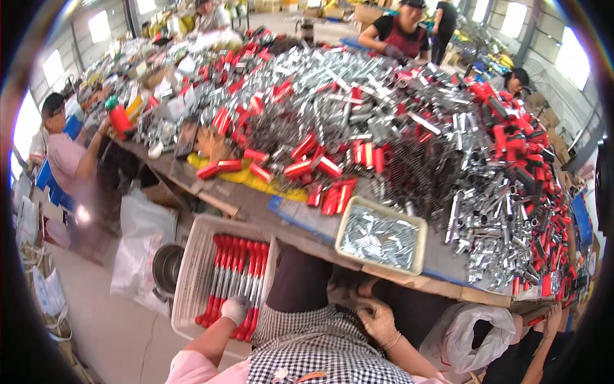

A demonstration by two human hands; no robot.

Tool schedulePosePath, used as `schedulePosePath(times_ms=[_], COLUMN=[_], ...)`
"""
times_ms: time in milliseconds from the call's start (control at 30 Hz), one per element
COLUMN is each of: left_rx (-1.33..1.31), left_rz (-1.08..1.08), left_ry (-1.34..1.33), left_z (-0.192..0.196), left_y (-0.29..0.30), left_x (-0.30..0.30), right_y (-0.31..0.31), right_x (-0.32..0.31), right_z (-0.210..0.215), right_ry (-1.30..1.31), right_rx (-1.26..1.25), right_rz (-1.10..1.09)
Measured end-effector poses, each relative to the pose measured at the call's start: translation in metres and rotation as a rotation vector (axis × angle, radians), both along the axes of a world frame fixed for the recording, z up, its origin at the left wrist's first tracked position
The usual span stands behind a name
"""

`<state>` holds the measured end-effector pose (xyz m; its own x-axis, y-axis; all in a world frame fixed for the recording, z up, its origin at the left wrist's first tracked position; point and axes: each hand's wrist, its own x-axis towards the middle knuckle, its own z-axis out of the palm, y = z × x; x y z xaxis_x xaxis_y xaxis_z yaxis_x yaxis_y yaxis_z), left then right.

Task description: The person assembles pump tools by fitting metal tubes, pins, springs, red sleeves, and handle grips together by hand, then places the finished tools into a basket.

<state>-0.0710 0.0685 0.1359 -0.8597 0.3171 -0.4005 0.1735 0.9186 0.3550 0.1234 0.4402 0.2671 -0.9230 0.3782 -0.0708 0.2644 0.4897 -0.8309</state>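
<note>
A white plastic crate (181, 281) stands left of my lap. Inside lie several long tools with red ends and silver middles (225, 275), side by side. My left hand (235, 310), in a pale glove, rests over their lower part; its fingertips are hidden, so its grip cannot be told. Beside my lap, against the checked apron (320, 339), is my right hand (378, 322), also gloved. Its fingers are loosely bent and apart, with nothing visible in them. Ahead of it on the table edge sits a cream tray (419, 246) of small silver metal pieces (377, 237).
A large heap of silver parts (358, 83), dark springs (416, 166) and red grips (307, 166) covers the table. A metal pot (167, 267) and white sack (144, 237) flank the crate. An open white bag (476, 329) stands right. Co-workers (77, 153) work around the table.
</note>
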Motion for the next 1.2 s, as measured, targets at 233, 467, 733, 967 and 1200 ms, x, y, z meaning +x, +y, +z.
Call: schedulePosePath(times_ms=[233, 467, 733, 967, 1200], left_rx=[0.905, 0.629, -0.490, -0.295, -0.051], left_rz=[0.035, -0.697, -0.840, -0.950, -0.712], left_ry=[0.392, 0.852, 0.468, 0.331, 0.416], left_z=[0.203, 0.304, 0.305, 0.305, 0.314], left_y=[0.135, 0.332, 0.484, 0.481, 0.470], left_x=[-0.030, -0.118, -0.225, -0.255, -0.254], right_y=[0.003, 0.039, 0.086, 0.125, 0.141], right_x=[0.005, 0.018, 0.036, 0.032, 0.005], right_z=[0.069, 0.095, 0.119, 0.116, 0.080], right_ry=[0.118, 0.291, 0.395, 0.587, 0.604], right_rx=[-0.024, -0.002, 0.350, 0.250, 0.231], right_rz=[0.007, 0.002, -0.182, -0.285, -0.201])
